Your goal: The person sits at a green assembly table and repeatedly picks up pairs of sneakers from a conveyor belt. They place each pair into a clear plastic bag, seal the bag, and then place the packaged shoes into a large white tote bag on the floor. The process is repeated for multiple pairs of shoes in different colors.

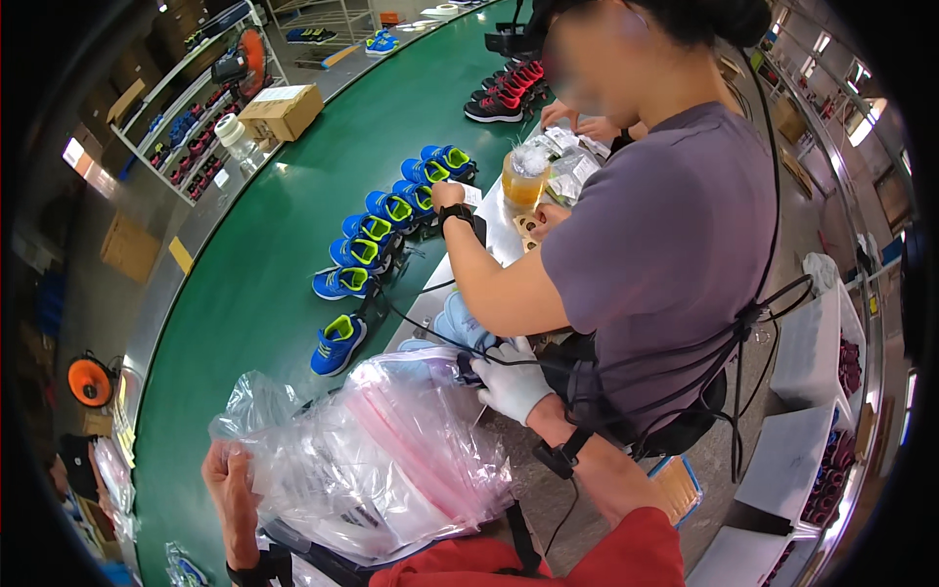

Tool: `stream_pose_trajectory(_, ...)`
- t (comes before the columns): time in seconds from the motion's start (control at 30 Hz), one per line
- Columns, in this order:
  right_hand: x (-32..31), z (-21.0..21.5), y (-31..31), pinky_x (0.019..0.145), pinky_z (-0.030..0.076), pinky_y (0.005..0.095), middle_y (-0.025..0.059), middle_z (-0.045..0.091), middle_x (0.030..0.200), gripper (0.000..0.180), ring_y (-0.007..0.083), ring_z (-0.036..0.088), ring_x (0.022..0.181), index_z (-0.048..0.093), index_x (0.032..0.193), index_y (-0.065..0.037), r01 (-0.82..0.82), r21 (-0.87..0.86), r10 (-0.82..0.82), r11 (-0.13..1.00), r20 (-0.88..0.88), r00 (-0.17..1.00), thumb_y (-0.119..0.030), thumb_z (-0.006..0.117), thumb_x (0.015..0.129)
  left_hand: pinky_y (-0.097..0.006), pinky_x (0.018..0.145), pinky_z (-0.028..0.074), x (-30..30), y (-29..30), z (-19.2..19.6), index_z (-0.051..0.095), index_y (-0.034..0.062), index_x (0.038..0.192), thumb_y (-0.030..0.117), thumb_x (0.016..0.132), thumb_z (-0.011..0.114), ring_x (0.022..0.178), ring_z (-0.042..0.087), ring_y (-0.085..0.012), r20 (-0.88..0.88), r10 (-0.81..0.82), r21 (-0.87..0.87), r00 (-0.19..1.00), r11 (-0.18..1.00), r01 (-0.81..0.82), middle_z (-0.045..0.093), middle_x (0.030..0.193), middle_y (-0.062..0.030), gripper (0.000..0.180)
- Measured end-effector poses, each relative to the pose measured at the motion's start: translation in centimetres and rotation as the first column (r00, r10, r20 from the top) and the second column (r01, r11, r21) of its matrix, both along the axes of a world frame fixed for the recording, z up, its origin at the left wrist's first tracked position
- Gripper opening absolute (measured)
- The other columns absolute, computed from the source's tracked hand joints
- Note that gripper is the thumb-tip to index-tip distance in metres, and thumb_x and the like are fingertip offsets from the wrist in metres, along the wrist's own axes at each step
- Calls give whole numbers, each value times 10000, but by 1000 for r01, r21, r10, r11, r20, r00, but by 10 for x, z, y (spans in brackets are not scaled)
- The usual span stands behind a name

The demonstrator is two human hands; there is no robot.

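Note:
A pile of clear plastic bags (pixel 333 460) with a pink strip lies in front of me at the edge of the green belt. My left hand (pixel 231 477) is closed on the crinkled plastic at the pile's left side. In a white glove, my right hand (pixel 513 382) bends its fingers at the bags' far right corner, against a small dark blue piece (pixel 468 366) that I cannot make out. Just beyond that hand sit light blue items (pixel 462 325), partly hidden. The nearest blue shoe (pixel 338 342), lime-lined, stands on the belt beyond the bags.
A green conveyor belt (pixel 225 293) curves away, bearing a row of blue shoes (pixel 370 227) and red-black shoes (pixel 504 93). A co-worker (pixel 665 205) at my right handles a white tag (pixel 469 194) beside a yellow jar (pixel 523 181). Black cables hang behind them; white bins (pixel 797 460) stand right.

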State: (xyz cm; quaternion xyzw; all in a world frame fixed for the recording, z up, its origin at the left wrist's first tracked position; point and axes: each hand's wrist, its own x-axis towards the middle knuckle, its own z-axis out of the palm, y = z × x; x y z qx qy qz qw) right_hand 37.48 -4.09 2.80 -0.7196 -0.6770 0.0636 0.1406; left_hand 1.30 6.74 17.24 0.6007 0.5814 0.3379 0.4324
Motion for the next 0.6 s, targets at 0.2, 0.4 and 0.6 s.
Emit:
stream_pose_trajectory(0.2,-4,-10,4,1021,279,520,134,594,885,636,308,570,925,471,1328,-188,17,-3,-18,1000,-103,995,-248,692,734,-211,391,285,13,10,-8,547,67,754,185,879,596,471,372,-30,-98,-126,-16,987,992,125,428,564,54,179)
stream_pose_trajectory(0.4,4,-15,15,1036,268,535,165,579,879,591,342,573,908,473,1323,-203,3,-52,-4,999,-33,999,-269,652,764,-364,545,470,115,60,-15,641,74,1000,273,790,698,614,620,-272,-663,-479,-26,575,783,622,622,709,-176,295)
stream_pose_trajectory(0.6,5,-11,19,1036,262,526,154,563,872,559,329,556,931,533,1267,-180,-26,54,29,998,-60,998,-291,677,738,-418,611,501,183,131,-110,605,157,1140,426,672,744,729,650,-328,-796,-584,-292,-160,139,946,651,752,-133,557)
